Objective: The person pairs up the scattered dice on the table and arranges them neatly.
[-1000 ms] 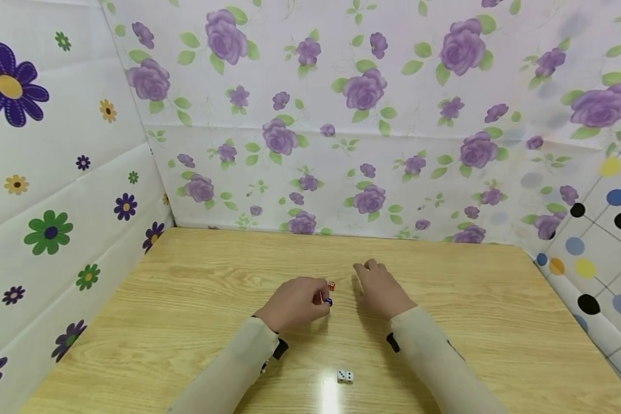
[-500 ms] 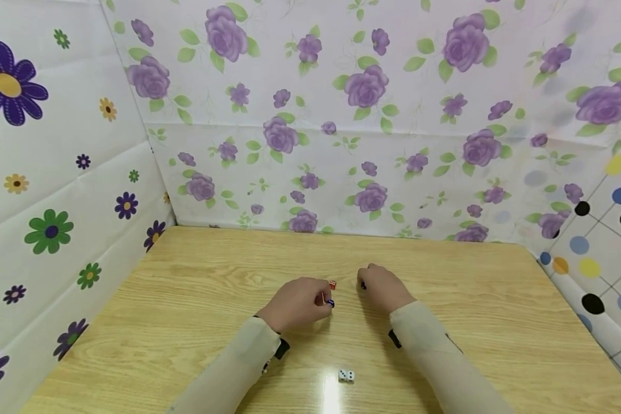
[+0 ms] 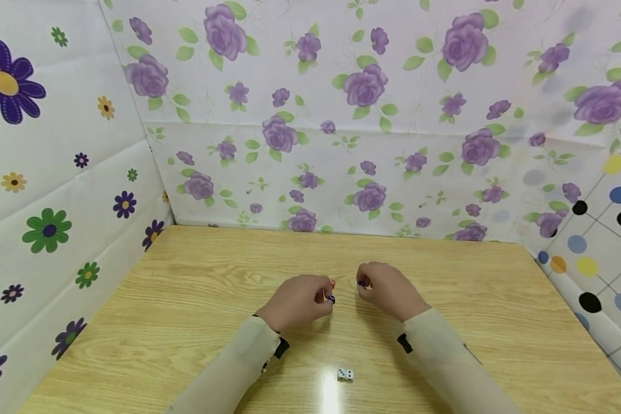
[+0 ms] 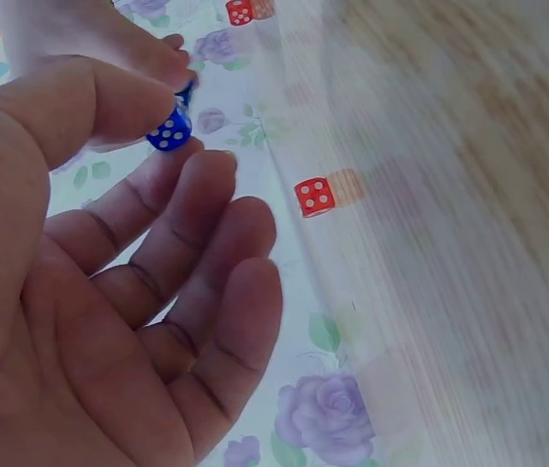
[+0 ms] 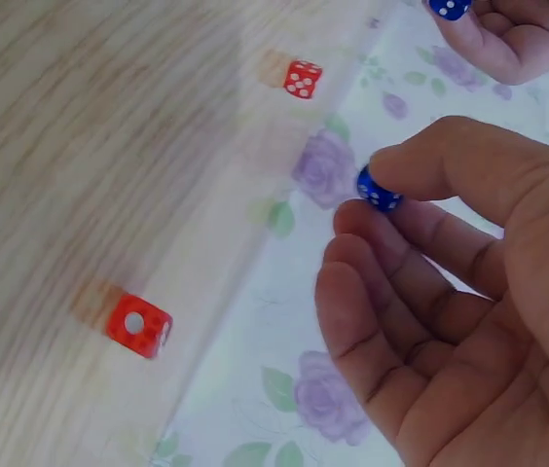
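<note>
My left hand (image 3: 297, 302) pinches a blue die (image 4: 170, 128) with white pips between thumb and index fingertip, a little above the tabletop. The other fingers are loosely curled. To its right, my right hand (image 3: 390, 290) pinches a second blue die (image 5: 379, 188) in the same way. A red die (image 3: 332, 284) shows just past the left fingertips. Both wrist views hold two red dice, one nearer (image 4: 314, 197) and one farther (image 4: 240, 12) in the left wrist view. In the head view only one red die shows; the other is hidden.
Two white dice (image 3: 345, 375) lie side by side near the front of the wooden table (image 3: 196, 322). A cloth with purple roses (image 3: 290, 172) hangs behind the table. Patterned cloths stand at the left (image 3: 52, 172) and right (image 3: 600, 247).
My right hand went from loosely extended fingers to pinching a blue die, and now its thumb and finger face left with the die. The left hand has stayed nearly still with its die.
</note>
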`<action>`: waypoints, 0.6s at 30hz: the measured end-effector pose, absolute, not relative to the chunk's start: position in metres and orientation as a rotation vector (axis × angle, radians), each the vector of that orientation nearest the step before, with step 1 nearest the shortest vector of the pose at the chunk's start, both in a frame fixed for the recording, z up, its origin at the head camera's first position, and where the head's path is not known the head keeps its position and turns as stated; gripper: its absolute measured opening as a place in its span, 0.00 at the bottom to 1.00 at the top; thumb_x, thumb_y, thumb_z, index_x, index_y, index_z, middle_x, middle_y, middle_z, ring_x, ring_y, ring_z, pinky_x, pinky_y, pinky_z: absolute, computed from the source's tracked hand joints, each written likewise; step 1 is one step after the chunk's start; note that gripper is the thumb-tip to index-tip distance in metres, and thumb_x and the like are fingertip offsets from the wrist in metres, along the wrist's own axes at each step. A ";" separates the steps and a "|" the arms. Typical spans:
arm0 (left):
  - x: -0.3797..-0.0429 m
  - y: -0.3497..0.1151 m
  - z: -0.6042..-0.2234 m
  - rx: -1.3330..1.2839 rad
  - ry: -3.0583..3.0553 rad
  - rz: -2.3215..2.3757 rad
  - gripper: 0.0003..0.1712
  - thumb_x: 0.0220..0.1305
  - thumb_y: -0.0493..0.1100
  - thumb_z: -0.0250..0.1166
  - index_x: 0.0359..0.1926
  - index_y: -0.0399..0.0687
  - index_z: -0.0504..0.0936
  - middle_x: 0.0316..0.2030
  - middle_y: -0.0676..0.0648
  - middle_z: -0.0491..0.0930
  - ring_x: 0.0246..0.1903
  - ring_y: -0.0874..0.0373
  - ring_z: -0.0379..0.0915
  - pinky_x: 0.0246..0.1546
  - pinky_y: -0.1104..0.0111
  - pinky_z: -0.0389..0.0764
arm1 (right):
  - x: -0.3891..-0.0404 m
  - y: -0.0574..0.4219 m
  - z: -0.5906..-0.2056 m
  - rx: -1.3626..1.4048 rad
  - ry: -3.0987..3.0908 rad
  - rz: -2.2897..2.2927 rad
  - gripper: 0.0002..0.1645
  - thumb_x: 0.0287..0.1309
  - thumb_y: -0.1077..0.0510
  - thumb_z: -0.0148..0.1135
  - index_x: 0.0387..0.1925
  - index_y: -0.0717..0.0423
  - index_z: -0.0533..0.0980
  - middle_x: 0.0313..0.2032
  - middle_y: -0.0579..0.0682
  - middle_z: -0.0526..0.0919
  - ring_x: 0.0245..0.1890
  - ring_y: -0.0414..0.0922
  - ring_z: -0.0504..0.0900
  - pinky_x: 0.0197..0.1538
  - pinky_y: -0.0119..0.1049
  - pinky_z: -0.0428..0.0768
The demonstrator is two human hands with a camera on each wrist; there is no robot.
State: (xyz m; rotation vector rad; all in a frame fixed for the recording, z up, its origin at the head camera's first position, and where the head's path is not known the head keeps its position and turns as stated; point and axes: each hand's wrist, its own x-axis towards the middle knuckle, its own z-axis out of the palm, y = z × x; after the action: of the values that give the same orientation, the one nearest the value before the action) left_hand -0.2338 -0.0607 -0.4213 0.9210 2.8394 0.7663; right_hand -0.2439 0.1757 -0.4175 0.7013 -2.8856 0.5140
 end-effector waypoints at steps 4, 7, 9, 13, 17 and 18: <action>-0.233 -0.059 -0.419 0.957 2.862 0.765 0.04 0.64 0.44 0.62 0.32 0.60 0.77 0.21 0.60 0.73 0.19 0.65 0.65 0.24 0.70 0.67 | -0.236 0.180 -0.414 0.716 -2.841 0.571 0.06 0.59 0.63 0.70 0.33 0.50 0.80 0.29 0.41 0.78 0.30 0.39 0.75 0.36 0.36 0.77; -0.233 -0.058 -0.418 0.976 2.866 0.768 0.04 0.65 0.44 0.63 0.33 0.61 0.78 0.21 0.60 0.74 0.20 0.66 0.66 0.24 0.70 0.68 | -0.229 0.184 -0.412 0.747 -2.793 0.593 0.07 0.59 0.64 0.70 0.34 0.50 0.80 0.30 0.40 0.78 0.31 0.41 0.76 0.38 0.37 0.78; -0.232 -0.057 -0.417 0.990 2.865 0.770 0.03 0.66 0.44 0.63 0.34 0.61 0.79 0.22 0.60 0.74 0.20 0.66 0.66 0.24 0.70 0.69 | -0.224 0.186 -0.410 0.768 -2.762 0.604 0.08 0.58 0.65 0.70 0.34 0.51 0.79 0.30 0.40 0.78 0.32 0.40 0.75 0.38 0.37 0.78; -0.231 -0.055 -0.415 1.016 2.865 0.764 0.01 0.66 0.45 0.63 0.36 0.58 0.81 0.22 0.60 0.74 0.20 0.66 0.66 0.24 0.70 0.70 | -0.215 0.191 -0.409 0.764 -2.743 0.627 0.11 0.59 0.66 0.68 0.35 0.49 0.77 0.30 0.39 0.75 0.31 0.38 0.71 0.36 0.35 0.75; -0.229 -0.055 -0.414 1.038 2.871 0.762 0.02 0.66 0.45 0.64 0.37 0.55 0.82 0.22 0.60 0.74 0.20 0.66 0.66 0.24 0.70 0.71 | -0.208 0.196 -0.409 0.740 -2.728 0.637 0.10 0.60 0.65 0.68 0.35 0.47 0.77 0.30 0.38 0.74 0.30 0.38 0.70 0.35 0.34 0.74; -0.229 -0.056 -0.414 1.043 2.873 0.761 0.02 0.66 0.45 0.64 0.38 0.55 0.83 0.23 0.60 0.74 0.20 0.66 0.66 0.24 0.70 0.71 | -0.207 0.196 -0.408 0.741 -2.718 0.637 0.09 0.60 0.65 0.68 0.36 0.48 0.78 0.30 0.38 0.75 0.29 0.38 0.70 0.34 0.34 0.74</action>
State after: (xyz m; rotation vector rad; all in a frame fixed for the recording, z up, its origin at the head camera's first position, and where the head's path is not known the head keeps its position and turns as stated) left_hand -0.2294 -0.0555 -0.4138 1.0427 2.8735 0.7612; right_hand -0.2067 0.1965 -0.4081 0.7410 -2.7181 0.6369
